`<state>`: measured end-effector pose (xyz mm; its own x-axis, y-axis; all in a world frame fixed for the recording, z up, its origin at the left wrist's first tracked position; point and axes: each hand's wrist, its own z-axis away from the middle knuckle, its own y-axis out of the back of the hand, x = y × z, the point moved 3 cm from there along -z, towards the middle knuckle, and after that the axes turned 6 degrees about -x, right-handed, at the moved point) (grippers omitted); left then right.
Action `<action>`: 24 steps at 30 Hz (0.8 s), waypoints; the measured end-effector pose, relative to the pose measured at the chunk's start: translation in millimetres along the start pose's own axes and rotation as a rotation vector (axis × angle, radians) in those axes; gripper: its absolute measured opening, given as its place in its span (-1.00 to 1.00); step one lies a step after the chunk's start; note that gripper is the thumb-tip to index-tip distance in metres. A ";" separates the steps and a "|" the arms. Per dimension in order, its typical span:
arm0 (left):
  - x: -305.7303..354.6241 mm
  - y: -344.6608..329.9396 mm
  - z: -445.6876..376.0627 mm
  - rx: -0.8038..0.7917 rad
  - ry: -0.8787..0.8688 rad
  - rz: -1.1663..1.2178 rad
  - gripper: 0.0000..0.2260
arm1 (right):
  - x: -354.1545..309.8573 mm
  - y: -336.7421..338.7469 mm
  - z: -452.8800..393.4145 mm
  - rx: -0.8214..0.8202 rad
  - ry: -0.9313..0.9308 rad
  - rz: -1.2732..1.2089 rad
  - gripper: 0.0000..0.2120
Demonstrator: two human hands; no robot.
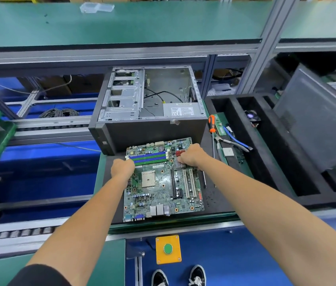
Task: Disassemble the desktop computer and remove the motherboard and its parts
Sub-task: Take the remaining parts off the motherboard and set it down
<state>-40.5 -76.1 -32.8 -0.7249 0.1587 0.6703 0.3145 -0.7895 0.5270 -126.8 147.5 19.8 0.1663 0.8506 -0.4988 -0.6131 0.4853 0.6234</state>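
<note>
- Motherboard (163, 182) lies flat on the dark mat (214, 195) just in front of the computer case (150, 112), so the main removal is done: the board is out and apart from the chassis
- left hand (122, 168) rests on the board's left edge beside the blue and green memory slots (148, 157), fingers curled over the edge and seemingly gripping the board; the fingertips are hidden, so the hold is a judgement
- memory slots look empty, and the CPU socket (148, 179) in the middle of the board shows bare, with no cooler over it
- right hand (192, 154) sits on the board's upper right part by the small heatsink (178, 164), fingers curled down; I cannot tell whether it pinches a part or only presses the board
- case stands open behind, still holding its power supply (183, 110) and loose cables
- to the right, an orange-handled screwdriver (212, 123), a memory stick (219, 124), a blue cable (235, 139) and a loose processor chip (228, 151) lie set aside, and a fan (252, 116) sits in the black foam tray (266, 153)
- what is left seems small: any last parts on the board, then putting it away
</note>
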 end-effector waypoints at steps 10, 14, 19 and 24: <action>13.6 17.1 30.5 0.081 -0.122 0.023 -0.63 | -18.0 15.5 26.0 0.056 0.069 0.352 -0.75; 27.5 15.4 48.3 0.128 -0.126 0.052 -0.65 | -20.0 27.0 34.5 0.063 0.068 0.337 -0.77; 42.2 0.9 68.3 0.178 -0.188 0.049 -0.67 | -17.8 49.4 50.8 0.144 0.069 0.438 -0.68; 53.6 -14.1 83.7 0.072 -0.336 -0.079 -0.25 | -10.4 63.9 58.5 0.169 0.077 0.469 -0.63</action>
<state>-32.5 -6.8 39.4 -0.5105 0.4133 0.7540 0.3164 -0.7251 0.6117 -122.5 181.5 100.1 -0.1582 0.9708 -0.1805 -0.4738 0.0858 0.8765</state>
